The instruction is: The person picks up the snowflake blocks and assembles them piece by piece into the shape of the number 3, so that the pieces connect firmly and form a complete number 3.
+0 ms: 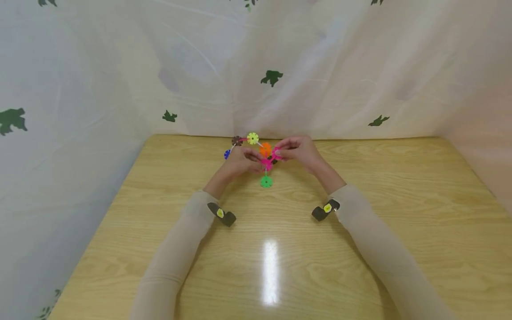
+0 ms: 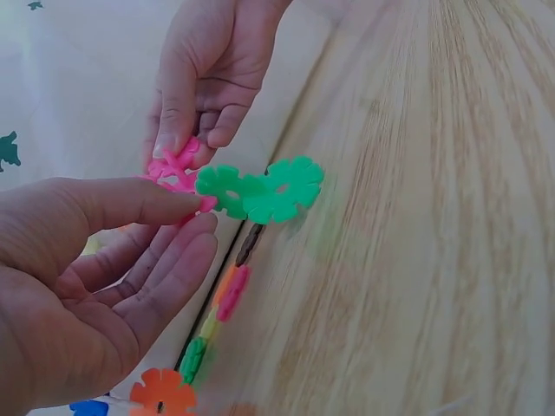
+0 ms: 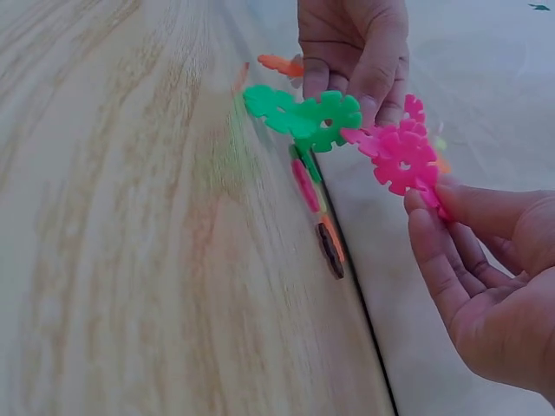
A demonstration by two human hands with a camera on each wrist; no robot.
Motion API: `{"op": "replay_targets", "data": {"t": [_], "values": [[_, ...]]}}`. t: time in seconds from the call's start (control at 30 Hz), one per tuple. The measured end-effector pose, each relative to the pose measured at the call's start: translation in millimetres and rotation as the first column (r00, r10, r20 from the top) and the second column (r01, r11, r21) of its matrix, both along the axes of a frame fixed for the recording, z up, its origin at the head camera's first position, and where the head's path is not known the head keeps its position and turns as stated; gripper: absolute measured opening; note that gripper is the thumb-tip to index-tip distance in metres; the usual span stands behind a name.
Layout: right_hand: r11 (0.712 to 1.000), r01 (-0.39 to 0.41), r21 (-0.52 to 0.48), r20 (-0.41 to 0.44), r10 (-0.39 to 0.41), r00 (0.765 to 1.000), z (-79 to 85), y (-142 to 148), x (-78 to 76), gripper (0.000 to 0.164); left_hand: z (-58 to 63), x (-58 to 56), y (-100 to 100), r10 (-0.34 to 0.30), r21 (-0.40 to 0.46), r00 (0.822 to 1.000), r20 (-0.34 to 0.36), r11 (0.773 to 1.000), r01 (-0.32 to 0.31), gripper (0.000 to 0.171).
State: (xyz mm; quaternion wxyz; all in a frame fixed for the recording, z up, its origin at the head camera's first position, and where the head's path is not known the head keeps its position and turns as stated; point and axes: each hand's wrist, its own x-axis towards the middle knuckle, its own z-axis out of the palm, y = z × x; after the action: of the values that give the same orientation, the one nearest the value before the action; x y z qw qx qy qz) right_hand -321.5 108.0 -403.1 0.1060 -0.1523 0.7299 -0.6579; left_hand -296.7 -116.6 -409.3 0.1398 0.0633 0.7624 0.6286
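Both hands work on one chain of plastic snowflake discs at the table's far side. My left hand (image 1: 242,161) pinches a pink disc (image 1: 267,165) between thumb and fingers. From the right, my right hand (image 1: 300,153) pinches another pink disc (image 1: 277,153) by its edge. In the right wrist view the pink discs (image 3: 405,163) are interlocked at angles. Green discs (image 2: 290,186) join onto the pink ones and stick out over the table. Past the hands the chain curves through an orange disc (image 1: 266,149), a yellow disc (image 1: 253,138), a brown disc (image 1: 237,141) and a blue disc (image 1: 227,154).
The wooden table (image 1: 272,231) ends just behind the chain. A pale curtain (image 1: 320,102) with green leaf shapes hangs along that edge and the sides. On each sleeve sits a small black wrist camera (image 1: 222,214). Light glares off the table's near middle.
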Motion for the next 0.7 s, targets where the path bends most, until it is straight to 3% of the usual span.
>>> {"op": "replay_targets", "data": {"t": [0.3, 0.7], "values": [[0.985, -0.077, 0.152, -0.012, 0.080, 0.997, 4.2, 6, -2.6, 0.030, 1.1, -4.0, -5, -0.004, -0.018, 1.000, 0.018, 1.000, 0.004, 0.025], [0.943, -0.123, 0.308, 0.049, 0.114, 0.992, 1.7, 12, -20.5, 0.036, 6.6, -6.4, -14, 0.020, -0.057, 1.000, 0.023, 0.998, -0.019, 0.025]]}}
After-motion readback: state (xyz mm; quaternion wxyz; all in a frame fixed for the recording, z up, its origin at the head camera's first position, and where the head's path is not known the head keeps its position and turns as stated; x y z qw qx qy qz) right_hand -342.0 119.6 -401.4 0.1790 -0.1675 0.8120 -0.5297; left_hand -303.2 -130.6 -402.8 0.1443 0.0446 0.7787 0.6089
